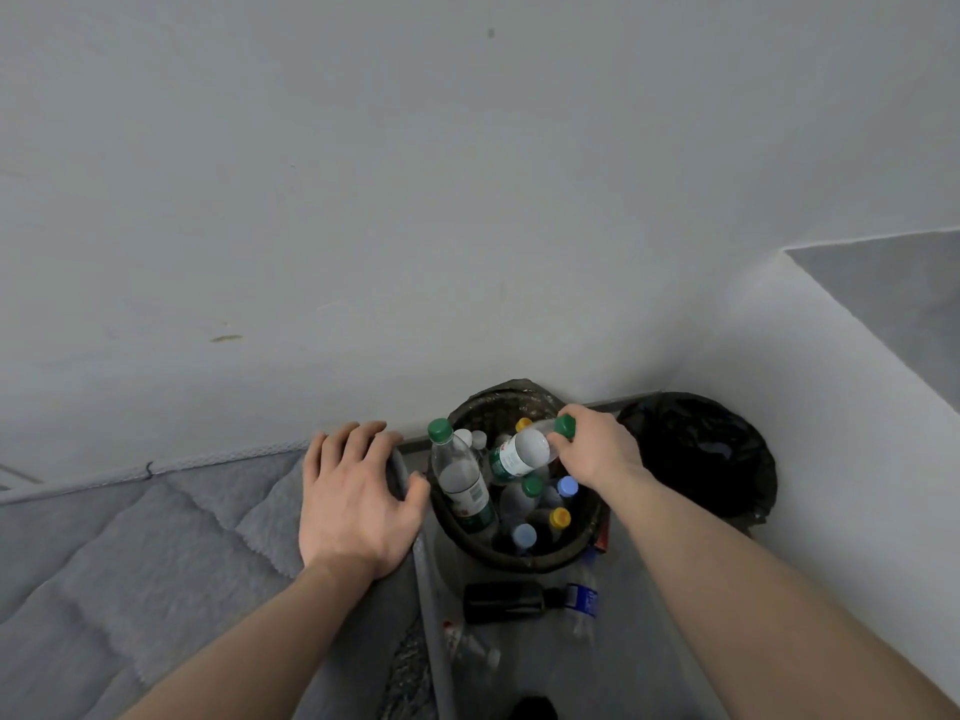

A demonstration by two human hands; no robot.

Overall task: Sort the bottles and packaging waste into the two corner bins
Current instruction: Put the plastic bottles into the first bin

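Right hand: the right hand (597, 449) grips a clear green-capped bottle (524, 452) by its neck and cap, fingers curled round it, holding it tilted over the mouth of the bottle bin (519, 561).
Left hand: the left hand (353, 501) holds nothing; its fingers are spread and pressing on the corner of the bed (156, 553), at nine o'clock from the bottle bin.
Bottle bin: stands against the wall, just beside the bed corner, and already carries many bottles with green, blue, yellow and white caps; a tall green-capped bottle (460, 485) leans on its nine o'clock rim.
Second bin: the black-lined bin (727, 480) sits in the corner at three o'clock from the bottle bin; its inside is too dark to tell what it holds.
Floor, still to sort: at six o'clock from the bottle bin lie a dark bottle (506, 601), a clear bottle with a blue label (584, 605) and another clear bottle (470, 648); a small red item (602, 532) lies against the bin at about four o'clock.
Progress: by my judgement well past halfway for bottles, with the held one about to go in and at least three bottles left; packaging progress cannot be told.
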